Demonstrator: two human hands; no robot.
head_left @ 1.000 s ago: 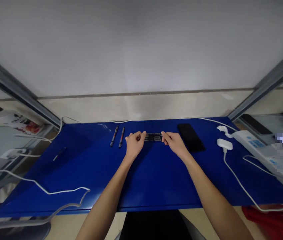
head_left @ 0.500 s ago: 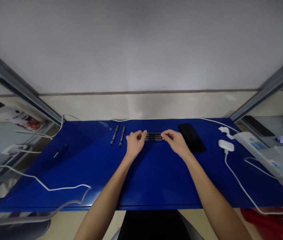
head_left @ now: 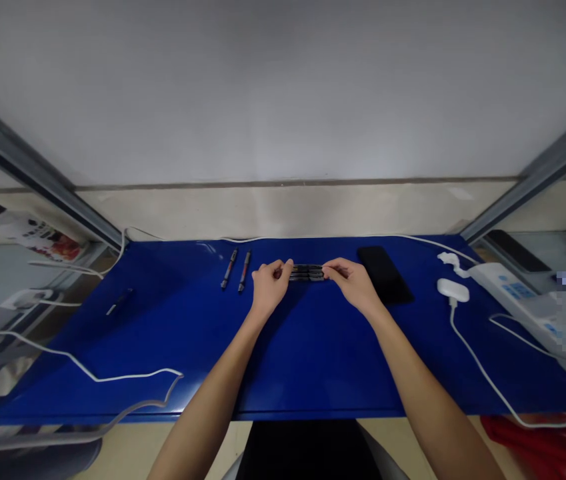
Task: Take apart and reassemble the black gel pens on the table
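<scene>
Several dark pens (head_left: 307, 273) lie side by side, crosswise on the blue desk (head_left: 313, 360). My left hand (head_left: 271, 285) is closed at their left ends, with thumb and fingers pinched together. At the right ends my right hand (head_left: 350, 280) pinches the topmost pen between thumb and forefinger. Two more pens, a dark pen (head_left: 229, 269) and a dark pen with a reddish middle (head_left: 245, 271), rest apart on the desk to the left of my left hand. Part of the pens' left ends is hidden behind my left fingers.
A black phone (head_left: 385, 275) lies right of my right hand. Further right are a white earbud case (head_left: 453, 290) on a cable and a white power strip (head_left: 517, 297). At the left are a small dark object (head_left: 120, 301), a white cable (head_left: 133, 376) and a bottle (head_left: 37, 233).
Both hands stay almost exactly where they were, still at the two ends of the pens. Apart from a slight shift of the view, nothing has visibly moved.
</scene>
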